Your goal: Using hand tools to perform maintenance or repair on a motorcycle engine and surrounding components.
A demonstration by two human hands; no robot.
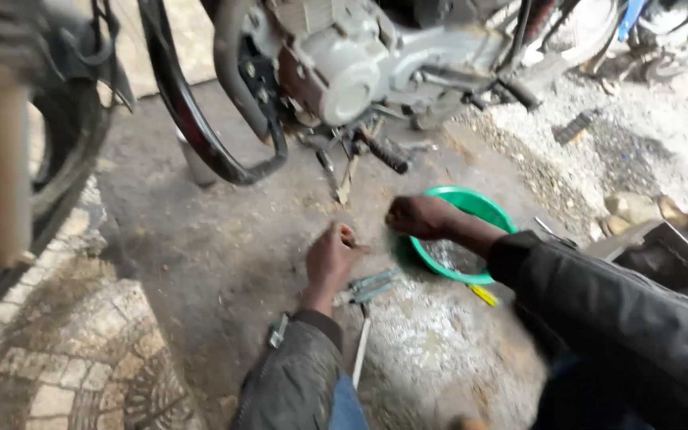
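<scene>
My left hand (330,259) hovers low over the dirty concrete floor, fingers curled as if pinching something small; motion blur hides what it is. My right hand (422,216) is a closed fist at the near left rim of a green plastic basin (483,209) that holds wet grit. Several metal tools (372,285) lie on the ground just right of my left hand. A motorcycle engine (344,68) hangs above, with a black footpeg (384,153) pointing toward my hands.
A black crash-guard tube (201,131) curves down left of the engine. A tyre (57,167) stands at far left over patterned paving (81,350). A dark tray (670,259) lies at right, gravel (599,151) beyond. A yellow-handled tool (483,295) pokes out below the basin.
</scene>
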